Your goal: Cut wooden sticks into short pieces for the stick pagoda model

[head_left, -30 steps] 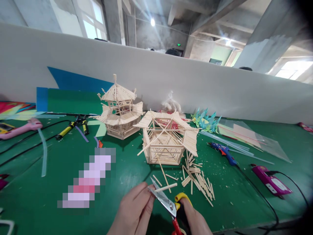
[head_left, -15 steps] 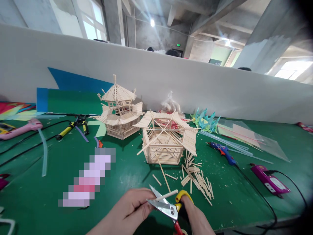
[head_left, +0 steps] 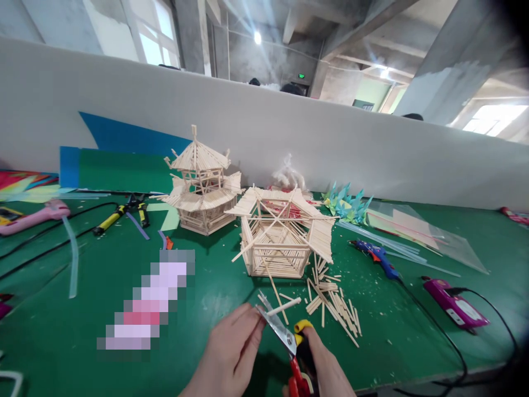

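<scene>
My right hand grips a pair of scissors with silver blades and yellow and red handles. Close by, my left hand is closed, with its fingertips pinched at the near end of a short pale wooden stick. The stick crosses the blades near their tips and points up to the right. Beyond my hands stands an open-topped wooden-stick pavilion with flared roof panels. Loose cut sticks lie heaped to its right.
A taller stick pagoda stands behind on the left. To the right lie a blue glue gun and a purple corded device. Yellow-handled pliers and a pink glue gun are at left. A pale partition runs behind the green table.
Both hands have risen slightly and drawn together. My left hand has turned more upright, and the scissors with the stick have shifted up, the blades now closer together.
</scene>
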`<control>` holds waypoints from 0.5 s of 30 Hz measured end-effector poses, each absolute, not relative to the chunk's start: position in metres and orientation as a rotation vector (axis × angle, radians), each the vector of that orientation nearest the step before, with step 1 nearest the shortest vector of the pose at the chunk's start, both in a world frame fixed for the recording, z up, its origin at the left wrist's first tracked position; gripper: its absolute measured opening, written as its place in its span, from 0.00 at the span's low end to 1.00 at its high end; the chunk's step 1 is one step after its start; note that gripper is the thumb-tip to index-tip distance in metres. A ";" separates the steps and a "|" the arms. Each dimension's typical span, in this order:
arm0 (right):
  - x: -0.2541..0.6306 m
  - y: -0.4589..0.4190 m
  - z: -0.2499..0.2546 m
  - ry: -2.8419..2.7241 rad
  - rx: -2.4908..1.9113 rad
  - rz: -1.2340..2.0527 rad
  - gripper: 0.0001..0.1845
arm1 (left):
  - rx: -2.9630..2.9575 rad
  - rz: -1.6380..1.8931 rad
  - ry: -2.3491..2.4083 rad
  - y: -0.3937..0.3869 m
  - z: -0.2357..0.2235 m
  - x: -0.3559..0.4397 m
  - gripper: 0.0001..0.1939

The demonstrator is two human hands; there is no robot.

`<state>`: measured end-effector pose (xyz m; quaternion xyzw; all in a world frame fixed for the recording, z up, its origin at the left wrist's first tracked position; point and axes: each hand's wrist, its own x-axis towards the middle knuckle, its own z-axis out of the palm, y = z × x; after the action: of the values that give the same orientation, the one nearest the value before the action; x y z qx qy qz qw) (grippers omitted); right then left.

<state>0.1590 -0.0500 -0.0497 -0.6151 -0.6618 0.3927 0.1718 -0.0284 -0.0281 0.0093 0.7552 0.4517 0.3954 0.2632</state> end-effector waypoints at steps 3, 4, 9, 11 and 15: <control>0.160 -0.049 -0.046 -1.869 -1.753 1.162 0.28 | 1.842 0.882 1.153 -0.024 0.022 -0.032 0.14; 0.160 -0.049 -0.044 -1.871 -1.743 1.172 0.28 | 1.765 0.832 1.133 -0.022 0.026 -0.034 0.14; 0.163 -0.050 -0.042 -1.879 -1.695 1.235 0.25 | 1.483 0.669 1.003 -0.017 0.035 -0.042 0.15; 0.163 -0.051 -0.045 -1.878 -1.710 1.253 0.22 | 1.480 0.645 1.014 -0.018 0.033 -0.042 0.15; 0.160 -0.053 -0.053 -1.847 -1.734 1.286 0.25 | 1.694 0.788 1.154 -0.023 0.021 -0.035 0.14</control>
<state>0.1601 -0.0528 -0.0530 -0.6034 -0.6429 0.4474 0.1497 -0.0349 -0.0228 0.0215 0.6867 0.4678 0.3194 0.4556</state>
